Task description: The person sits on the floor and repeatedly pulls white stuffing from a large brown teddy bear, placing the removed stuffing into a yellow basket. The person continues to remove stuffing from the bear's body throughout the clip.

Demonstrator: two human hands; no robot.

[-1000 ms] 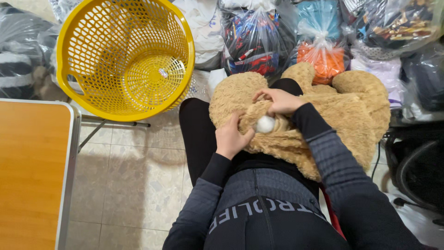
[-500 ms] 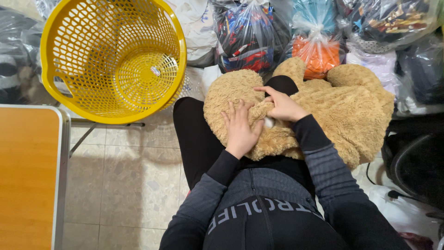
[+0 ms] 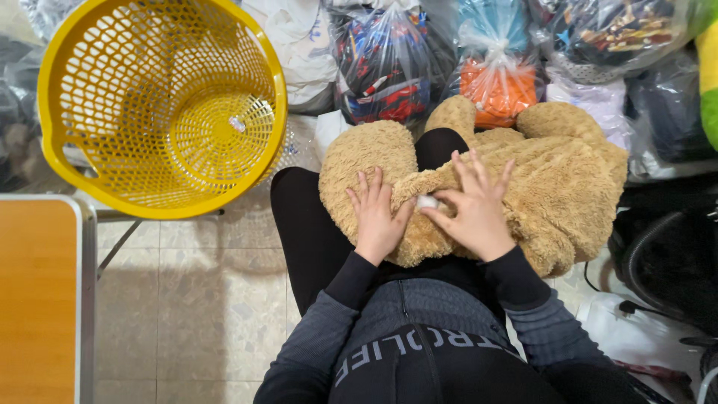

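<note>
On the lap, nearest the camera: a tan plush toy (image 3: 553,194), limp and half-flat, draped over black-trousered legs. Left hand (image 3: 376,217) lies flat on the plush, fingers (image 3: 366,191) spread and open, pressing down, gripping nothing. Right hand (image 3: 473,212) likewise splayed, palm on the fabric, its thumb side touching a small tuft of white stuffing (image 3: 427,201) that shows at a gap between the two hands. Judgement: pushing filling in goes best with one hand holding the fabric taut beside the gap while the other tucks the tuft with fingertips, small bits at a time, so the pile is not dragged in. To the left, the corner of an orange-topped desk (image 3: 34,299) with grey edging; pale tiled floor (image 3: 179,299) between. Beyond that, a yellow mesh basket (image 3: 161,105), tilted toward the viewer. Farthest back, clear plastic bags (image 3: 385,63) of mixed coloured items, one holding something orange (image 3: 497,86).
</note>
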